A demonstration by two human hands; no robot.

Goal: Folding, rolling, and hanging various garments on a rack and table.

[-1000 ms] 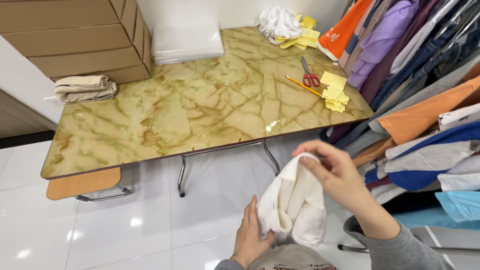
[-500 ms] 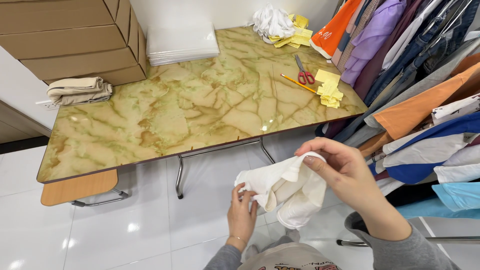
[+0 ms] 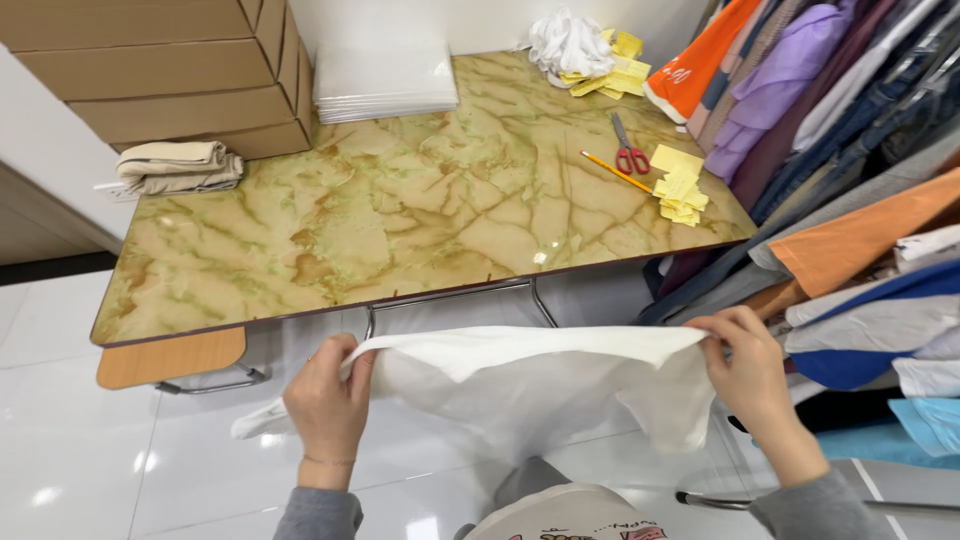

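A white cloth garment (image 3: 520, 385) is stretched out flat between my two hands, just in front of the near edge of the marble-patterned table (image 3: 420, 210). My left hand (image 3: 328, 405) pinches its left top edge. My right hand (image 3: 745, 365) grips the right top edge. The cloth hangs down below both hands, and a loose end trails off to the lower left.
On the table lie a folded beige garment (image 3: 178, 165), a stack of white sheets (image 3: 385, 80), a white bundle (image 3: 568, 42), yellow notes (image 3: 678, 185), red scissors (image 3: 628, 150) and a pencil (image 3: 615, 172). Cardboard boxes (image 3: 170, 70) stand back left. Hanging clothes (image 3: 850, 180) crowd the right.
The cloth was bunched up between my hands close together. My hands have moved apart, left going left and right going right, pulling it out wide.
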